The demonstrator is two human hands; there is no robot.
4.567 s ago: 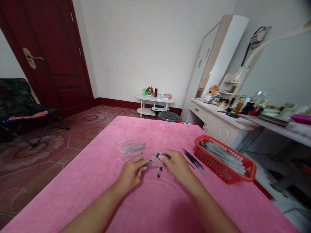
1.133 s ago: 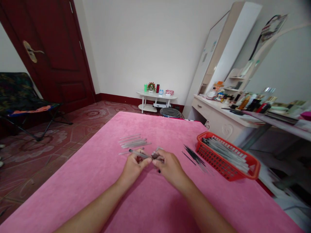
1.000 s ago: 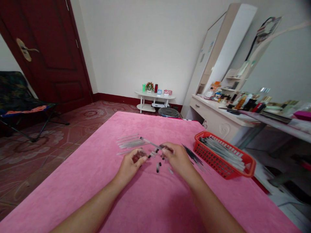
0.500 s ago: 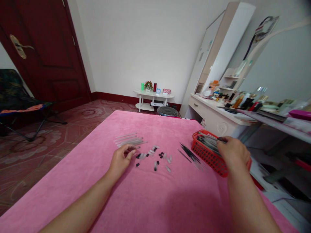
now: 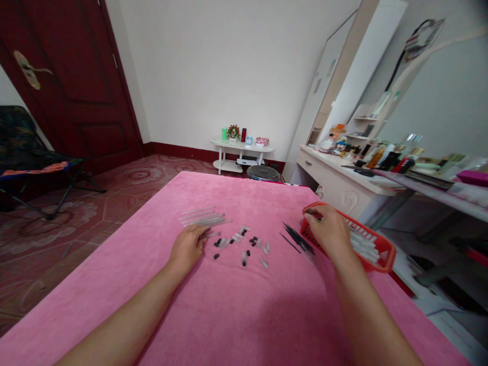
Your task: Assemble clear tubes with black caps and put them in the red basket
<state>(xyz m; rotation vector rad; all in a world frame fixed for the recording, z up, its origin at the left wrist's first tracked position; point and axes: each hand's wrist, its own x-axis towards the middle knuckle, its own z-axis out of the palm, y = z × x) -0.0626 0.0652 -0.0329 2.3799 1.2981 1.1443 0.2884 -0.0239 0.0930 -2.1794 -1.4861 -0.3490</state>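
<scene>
My left hand (image 5: 187, 248) rests low over the pink cloth (image 5: 229, 315), fingers curled together. A short clear piece shows just past its fingertips; what they hold is hidden. Beyond it lies a row of clear pen barrels (image 5: 204, 218). Several clear pen caps (image 5: 264, 263) and small black plugs (image 5: 216, 256) are scattered to its right. My right hand (image 5: 330, 229) is over the left end of a red basket (image 5: 387, 259), its fingers closed on something dark I cannot make out. Clear barrels (image 5: 366, 246) lie inside the basket. Black pen refills (image 5: 295, 236) sit left of it.
A dressing table (image 5: 339, 178) crowded with bottles stands at the right, beyond the basket. A small white stand (image 5: 242, 147) with a plant and cups is by the far wall. At the left are a folding chair (image 5: 36, 152) and a dark red door (image 5: 72, 66).
My right hand has moved left from the basket's right part to its left end, uncovering the clear barrels inside. My left hand has turned slightly, staying near the row of barrels.
</scene>
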